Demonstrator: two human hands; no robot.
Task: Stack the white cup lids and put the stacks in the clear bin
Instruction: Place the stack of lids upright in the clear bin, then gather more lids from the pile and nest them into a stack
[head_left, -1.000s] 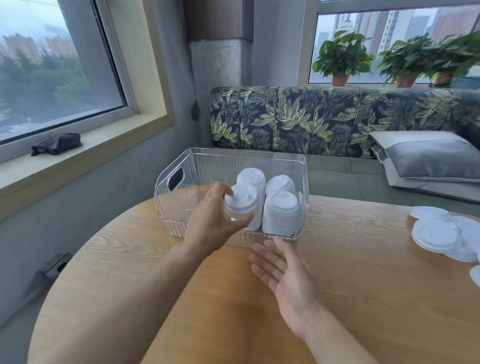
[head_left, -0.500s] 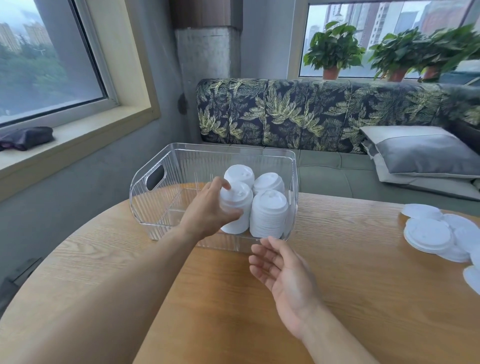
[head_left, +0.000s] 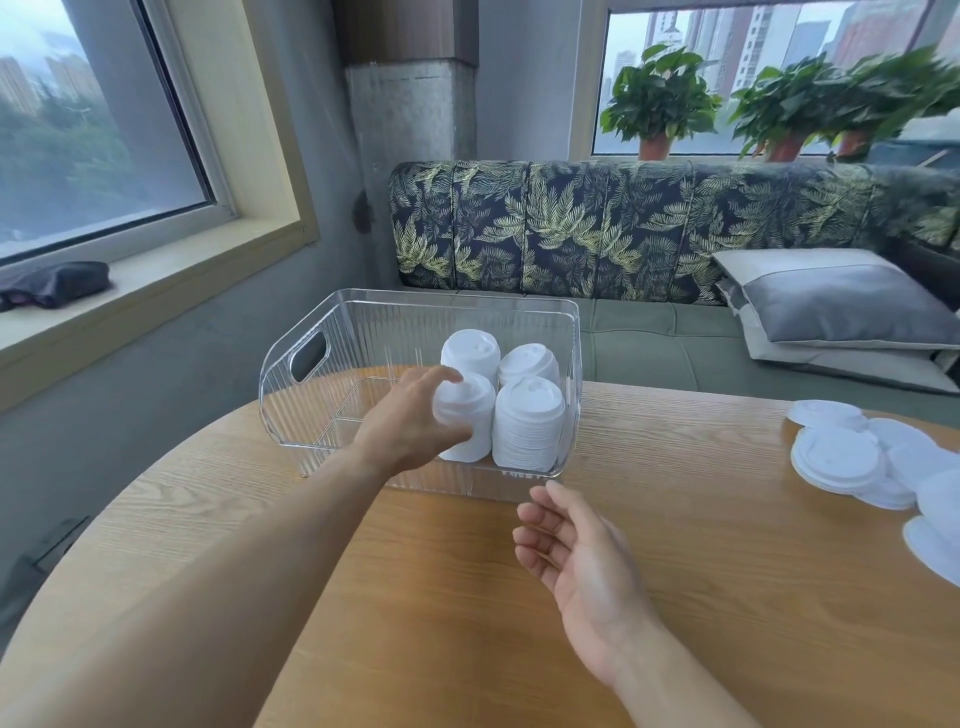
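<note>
A: How does the held stack (head_left: 470, 418) of white lids sit?

B: Its long axis is upright and the domed tops face up. It is inside the clear bin (head_left: 332, 332), at the centre of the frame, in the near left spot of a two-by-two cluster at the bin's right end. Three other stacks (head_left: 529, 423) stand upright close around it. The one to its right is just beside it.

A: Is its base on the bin floor?

B: I can't quite tell. The hand and the ribbed wall blur the bottom edge.

A: And the left hand (head_left: 408, 423)?

B: The forearm comes up from the lower left of the frame and over the bin's near wall. The hand has the back of it towards the camera. Its fingers wrap the stack from the left, with the forefinger across the top lid.

A: The right hand (head_left: 579, 561)?

B: It is low and right of centre, above the wooden table (head_left: 415, 613), just in front of the bin's near right corner. The palm is turned up, the fingers are loosely spread, and it holds nothing.

A: Any lids outside the bin?

B: Loose lids (head_left: 836, 457) lie flat in an overlapping heap on the table at the right edge of the frame.
</note>
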